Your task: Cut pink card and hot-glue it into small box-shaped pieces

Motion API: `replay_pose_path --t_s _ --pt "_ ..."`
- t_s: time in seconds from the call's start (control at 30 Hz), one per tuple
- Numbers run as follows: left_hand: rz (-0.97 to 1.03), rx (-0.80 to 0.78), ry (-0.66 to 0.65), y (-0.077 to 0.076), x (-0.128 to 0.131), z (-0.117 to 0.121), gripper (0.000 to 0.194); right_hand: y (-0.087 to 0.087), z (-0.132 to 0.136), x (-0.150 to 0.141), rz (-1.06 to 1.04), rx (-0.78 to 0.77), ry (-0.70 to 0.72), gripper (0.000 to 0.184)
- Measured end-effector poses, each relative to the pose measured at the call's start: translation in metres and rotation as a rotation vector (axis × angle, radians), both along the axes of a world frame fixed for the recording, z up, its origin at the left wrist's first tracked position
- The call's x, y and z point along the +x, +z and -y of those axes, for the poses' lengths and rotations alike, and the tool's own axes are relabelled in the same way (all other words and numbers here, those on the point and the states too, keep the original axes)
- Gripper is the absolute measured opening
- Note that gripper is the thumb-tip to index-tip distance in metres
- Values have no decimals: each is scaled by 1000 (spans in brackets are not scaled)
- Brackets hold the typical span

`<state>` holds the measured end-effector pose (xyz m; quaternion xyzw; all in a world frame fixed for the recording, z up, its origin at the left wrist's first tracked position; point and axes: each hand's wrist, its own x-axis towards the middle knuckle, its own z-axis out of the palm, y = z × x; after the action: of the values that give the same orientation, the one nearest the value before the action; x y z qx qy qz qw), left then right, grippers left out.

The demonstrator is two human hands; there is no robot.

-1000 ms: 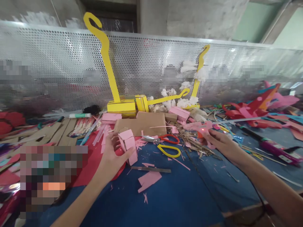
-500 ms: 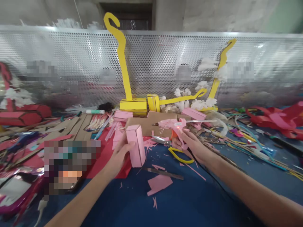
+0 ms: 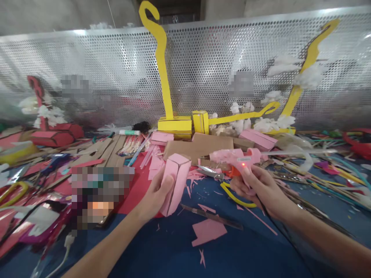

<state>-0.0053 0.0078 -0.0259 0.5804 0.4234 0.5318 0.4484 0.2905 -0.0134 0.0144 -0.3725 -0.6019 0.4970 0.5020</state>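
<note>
My left hand [image 3: 155, 195] is closed around a long pink paper-covered box [image 3: 177, 185], tilted, with brown seams showing along its edges. In my right hand [image 3: 259, 183] is a pink hot glue gun [image 3: 236, 156] with a lit red light. Its nozzle points left toward the box, apart from it. A clear glue stick [image 3: 295, 152] juts from its back. Under the gun lie scissors with yellow handles [image 3: 239, 199]. Below the hands are a thin metal blade [image 3: 213, 217] and a cut piece of pink paper [image 3: 209, 231].
Yellow hook-shaped paper pieces on box bases [image 3: 174, 124] stand against a perforated metal panel [image 3: 199, 58]. A brown cardboard sheet [image 3: 199, 150] lies behind the hands. Red paper [image 3: 136, 185] and a pixelated patch are at left; sticks and scraps lie at right. The gun's black cord [image 3: 278, 227] trails toward me.
The pink box has tilted, its top leaning right. The glue gun is still held, pointing left. The camera view has shifted, so the scene sits further right.
</note>
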Motion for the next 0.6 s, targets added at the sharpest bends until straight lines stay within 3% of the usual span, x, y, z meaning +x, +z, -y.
replay_pose_path --t_s 0.2,0.33,0.6 --pt "-124 77 -230 20 1 9 58 -9 17 12 145 81 22 58" --pt "-174 133 -246 28 2 10 60 -8 29 12 136 156 -34 47" --pt "-260 173 -236 22 -1 9 59 -17 32 14 271 284 -40 43"
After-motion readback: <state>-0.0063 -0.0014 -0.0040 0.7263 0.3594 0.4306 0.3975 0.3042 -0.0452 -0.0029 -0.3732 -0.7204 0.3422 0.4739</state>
